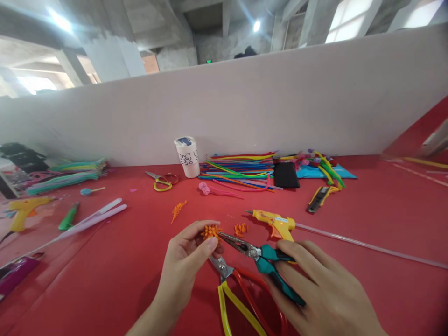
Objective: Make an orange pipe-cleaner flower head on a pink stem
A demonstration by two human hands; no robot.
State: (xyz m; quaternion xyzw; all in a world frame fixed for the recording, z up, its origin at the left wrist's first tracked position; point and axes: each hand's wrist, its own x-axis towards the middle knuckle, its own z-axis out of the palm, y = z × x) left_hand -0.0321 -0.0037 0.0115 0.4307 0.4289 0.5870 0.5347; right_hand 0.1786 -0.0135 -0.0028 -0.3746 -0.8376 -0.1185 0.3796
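Observation:
Between the thumb and fingers of my left hand (185,261) is an orange pipe-cleaner flower (211,231) with many short spiky petals. My right hand (318,284) grips the teal handles of needle-nose pliers (257,253). The tips of the pliers reach the flower's right side; whether they pinch a petal I cannot tell. Below both hands lie scissors (224,270) with one red and one yellow handle, partly under the pliers. A small orange curled piece (241,229) rests just right of the flower, and another orange piece (178,211) lies farther back on the left.
A yellow glue gun (276,223) with a long clear glue stick lies right of centre. Behind are a white cup (187,157), coloured pipe cleaners (238,168), a black phone (286,175), smaller scissors (161,181) and a utility knife (318,199). A pale wall (224,107) bounds the red table (105,280).

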